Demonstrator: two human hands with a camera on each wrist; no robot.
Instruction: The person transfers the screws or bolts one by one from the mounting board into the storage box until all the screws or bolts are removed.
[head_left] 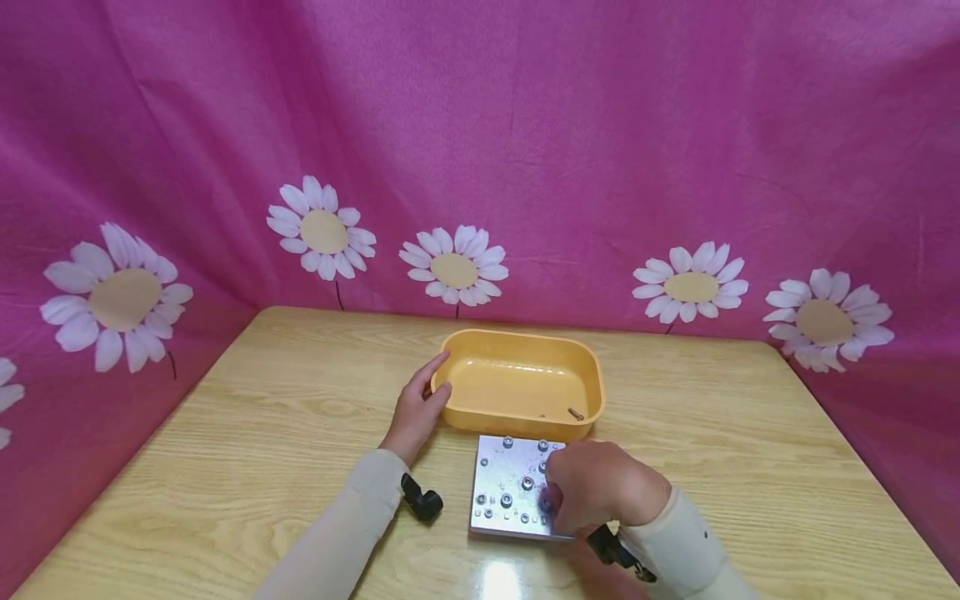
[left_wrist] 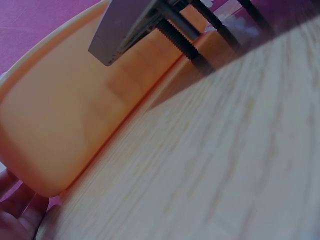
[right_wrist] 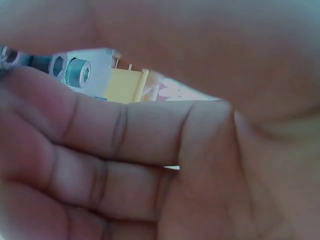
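A silver metal plate (head_left: 491, 479) carries several socket-head bolts (head_left: 527, 483) in front of a yellow plastic basin (head_left: 517, 423). Threaded shanks (left_wrist: 177, 40) stick out beneath the plate in the left wrist view. With its thumb over the near-left rim and fingers along the outer wall, my left hand (head_left: 416, 417) holds the basin. My right hand (head_left: 600, 487) is over the plate's right side, fingers curled. In the right wrist view its thumb and forefinger close around a bolt head (right_wrist: 10, 56), partly hidden; another bolt head (right_wrist: 78, 73) stands beside it.
One small bolt (head_left: 575, 413) lies inside the basin near its right end, with a tiny piece (head_left: 542, 416) beside it. Everything stands on a wooden table (head_left: 337, 375). A pink curtain (head_left: 525, 125) with white daisies hangs behind and at both sides.
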